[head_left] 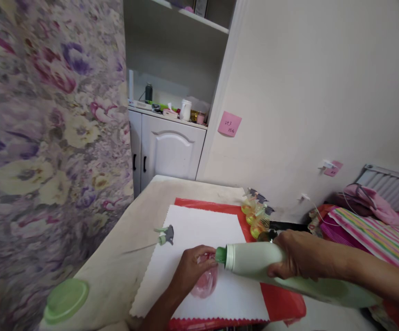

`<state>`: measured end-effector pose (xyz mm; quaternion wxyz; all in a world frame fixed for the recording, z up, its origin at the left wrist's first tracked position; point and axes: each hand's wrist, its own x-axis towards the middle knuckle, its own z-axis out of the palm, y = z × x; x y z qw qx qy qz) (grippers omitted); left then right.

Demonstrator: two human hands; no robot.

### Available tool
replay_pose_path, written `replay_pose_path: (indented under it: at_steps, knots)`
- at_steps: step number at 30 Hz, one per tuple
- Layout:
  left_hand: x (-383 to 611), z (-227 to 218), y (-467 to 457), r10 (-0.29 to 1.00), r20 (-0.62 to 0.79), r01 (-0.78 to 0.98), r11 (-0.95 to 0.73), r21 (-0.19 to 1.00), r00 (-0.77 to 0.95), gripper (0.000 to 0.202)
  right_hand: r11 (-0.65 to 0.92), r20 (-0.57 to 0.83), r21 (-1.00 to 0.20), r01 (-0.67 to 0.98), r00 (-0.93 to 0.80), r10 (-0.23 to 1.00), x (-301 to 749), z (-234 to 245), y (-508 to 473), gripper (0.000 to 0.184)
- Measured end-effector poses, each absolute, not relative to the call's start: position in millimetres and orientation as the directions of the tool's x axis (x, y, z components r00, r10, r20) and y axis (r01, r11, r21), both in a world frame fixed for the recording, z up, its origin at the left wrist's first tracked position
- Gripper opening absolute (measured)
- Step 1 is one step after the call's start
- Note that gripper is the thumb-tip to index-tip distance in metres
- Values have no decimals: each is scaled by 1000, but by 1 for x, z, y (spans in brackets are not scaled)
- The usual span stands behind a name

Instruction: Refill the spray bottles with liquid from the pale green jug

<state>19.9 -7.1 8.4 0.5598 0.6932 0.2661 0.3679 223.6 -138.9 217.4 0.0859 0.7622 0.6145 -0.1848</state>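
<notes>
My left hand (194, 271) is closed around the neck of a clear pink bottle (206, 284) that stands on a white scallop-edged sheet (199, 225). In my right hand (294, 255) is a large pale green bottle (254, 258), tilted nearly level. Its green mouth (220, 255) is at the pink bottle's opening, close to my left fingers; whether they touch is hidden. Left of them lies a grey and green spray head (165, 235) with a thin dip tube. A round green cap (65, 299) rests at the table's near left corner.
Several spray bottles with yellow liquid (254, 220) stand along the table's right edge by the wall. A red sheet (282, 303) lies under the white one. A floral curtain (51, 138) hangs at left, a white cabinet (172, 147) stands behind, and a bed (372, 230) is at right.
</notes>
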Motion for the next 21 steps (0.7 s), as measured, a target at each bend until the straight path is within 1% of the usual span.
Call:
replay_pose_path:
  at_steps: [3, 9, 14, 21]
  knots:
    - [20, 8, -6, 780, 217, -44, -236, 971, 587, 19, -198, -369, -87, 976, 153, 917, 223, 218, -139, 32]
    - [20, 7, -6, 781, 213, -46, -231, 972, 587, 19, -194, -361, -62, 979, 160, 919, 227, 214, -139, 33]
    - [21, 7, -5, 783, 208, -49, -222, 974, 587, 19, -210, -390, -93, 973, 158, 907, 229, 213, -139, 34]
    - [21, 7, -6, 779, 218, -57, -228, 972, 588, 19, -195, -357, -75, 978, 156, 921, 228, 212, -139, 32]
